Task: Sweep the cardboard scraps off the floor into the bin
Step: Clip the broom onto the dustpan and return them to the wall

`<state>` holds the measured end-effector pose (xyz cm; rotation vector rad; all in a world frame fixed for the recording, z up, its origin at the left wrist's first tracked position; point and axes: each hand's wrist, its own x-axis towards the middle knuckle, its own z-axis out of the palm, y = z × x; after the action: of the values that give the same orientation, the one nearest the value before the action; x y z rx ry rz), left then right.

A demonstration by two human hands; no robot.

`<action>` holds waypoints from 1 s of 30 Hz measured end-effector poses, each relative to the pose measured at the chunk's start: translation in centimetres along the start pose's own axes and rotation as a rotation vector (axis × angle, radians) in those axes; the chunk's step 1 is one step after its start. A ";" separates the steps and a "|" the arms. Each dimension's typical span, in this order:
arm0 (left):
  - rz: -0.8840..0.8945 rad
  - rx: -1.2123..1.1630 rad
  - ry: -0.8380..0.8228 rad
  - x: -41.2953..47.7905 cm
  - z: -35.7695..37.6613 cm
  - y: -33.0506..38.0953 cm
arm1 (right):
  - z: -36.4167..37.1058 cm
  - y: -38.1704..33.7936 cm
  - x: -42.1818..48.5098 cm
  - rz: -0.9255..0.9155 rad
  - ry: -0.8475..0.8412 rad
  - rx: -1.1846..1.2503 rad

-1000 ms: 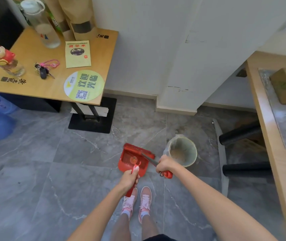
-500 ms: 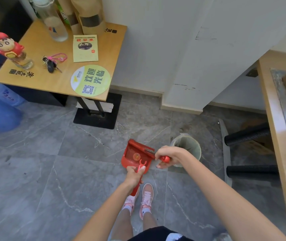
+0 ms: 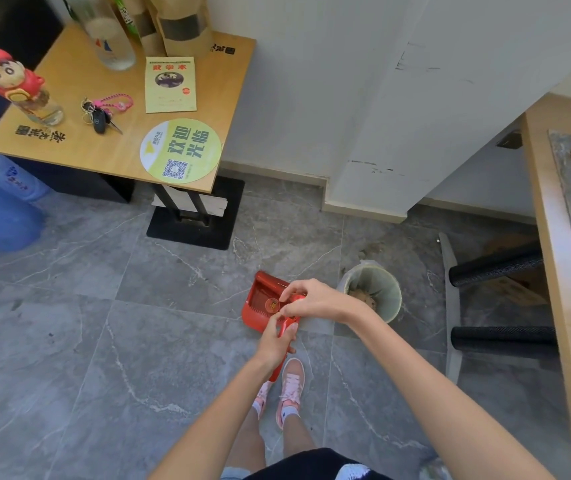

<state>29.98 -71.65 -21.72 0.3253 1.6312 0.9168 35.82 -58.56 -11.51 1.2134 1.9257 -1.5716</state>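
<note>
Well left of the bin [image 3: 394, 301] and farther back stands the wooden table [image 3: 69, 147]; just left of the bin is the red dustpan [image 3: 260, 303] — my left hand [image 3: 275, 341] has its fingers curled round its handle. My right hand [image 3: 317, 301], between dustpan and bin, pinches the red brush [image 3: 298, 298] with narrowed fingers over the pan's near edge — brown cardboard scraps [image 3: 360, 295] lie inside the bin.

A small red dustpan [image 3: 260, 306] is held by its handle above the floor, pan end far, handle near. A red-handled brush [image 3: 297, 298] lies across its right edge. Just to the right stands an upright pale green bin [image 3: 386, 292] with brown cardboard scraps [image 3: 361, 296] inside.
</note>
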 end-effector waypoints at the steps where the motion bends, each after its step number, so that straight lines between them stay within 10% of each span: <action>1: 0.005 -0.004 0.006 0.1 0.1 0.0 | 0.2 0.2 -0.3 -0.030 0.029 -0.048; 10: 0.027 0.001 0.005 0.5 0.4 -0.6 | 4.2 3.7 0.2 -0.230 0.425 -0.198; 30: 0.039 0.083 0.043 0.2 0.7 -0.5 | 3.8 2.9 0.7 -0.084 0.371 -0.202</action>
<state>30.67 -71.60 -22.23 0.3978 1.7103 0.8924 36.84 -61.76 -14.94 1.4277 2.3277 -1.2146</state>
